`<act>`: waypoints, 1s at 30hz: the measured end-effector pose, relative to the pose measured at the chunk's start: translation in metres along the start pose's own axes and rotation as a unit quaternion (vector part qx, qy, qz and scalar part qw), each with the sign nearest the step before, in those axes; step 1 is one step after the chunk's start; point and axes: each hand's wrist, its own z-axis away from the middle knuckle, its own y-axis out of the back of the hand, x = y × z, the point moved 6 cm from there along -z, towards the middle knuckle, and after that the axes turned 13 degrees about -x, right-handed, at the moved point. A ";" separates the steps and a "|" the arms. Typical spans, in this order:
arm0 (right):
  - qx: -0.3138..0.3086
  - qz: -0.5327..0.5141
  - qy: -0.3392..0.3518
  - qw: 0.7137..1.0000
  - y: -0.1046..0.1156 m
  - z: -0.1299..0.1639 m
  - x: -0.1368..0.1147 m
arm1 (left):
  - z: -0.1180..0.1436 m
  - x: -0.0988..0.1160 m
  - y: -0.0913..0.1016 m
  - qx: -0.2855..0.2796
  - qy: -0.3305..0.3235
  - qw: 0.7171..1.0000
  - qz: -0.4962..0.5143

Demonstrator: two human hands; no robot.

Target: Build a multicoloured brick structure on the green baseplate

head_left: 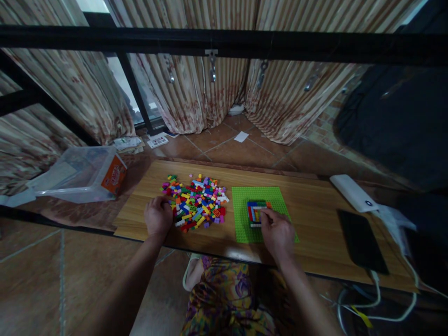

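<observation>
A pile of small colourful toy bricks [198, 200] is spread over the left part of the wooden table. My left hand [159, 217] rests at the pile's left edge, its fingers curled; whether they hold a brick is hidden. To the right lies a green studded baseplate [241, 228]. On it stands a low square build of bricks [251, 212] in blue, red, white, green and orange. Over the build's right side is my right hand [279, 233], thumb and fingers pinched together at the bricks. Anything between those fingertips is too small to make out.
A clear plastic box [80, 175] with an orange label stands left of the table [315, 233]. On the table's right lie a black phone-like slab [362, 240], a white power bank-like device [353, 192] and cables [378, 289]. A dark metal rail [238, 44] crosses ahead, before striped curtains [196, 93].
</observation>
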 end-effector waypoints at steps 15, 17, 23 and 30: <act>-0.004 0.067 0.078 0.995 -0.015 0.002 -0.008 | 0.001 0.004 0.002 -0.003 -0.008 1.000 0.009; 0.005 0.078 0.077 0.994 -0.016 0.003 -0.007 | 0.001 0.004 0.002 -0.005 -0.003 1.000 0.009; 0.020 0.102 0.068 0.992 -0.018 0.008 -0.008 | 0.001 0.006 0.003 -0.003 -0.004 1.000 0.011; 0.011 0.114 0.051 0.992 -0.019 0.010 -0.012 | 0.001 0.004 0.001 -0.004 -0.005 1.000 0.004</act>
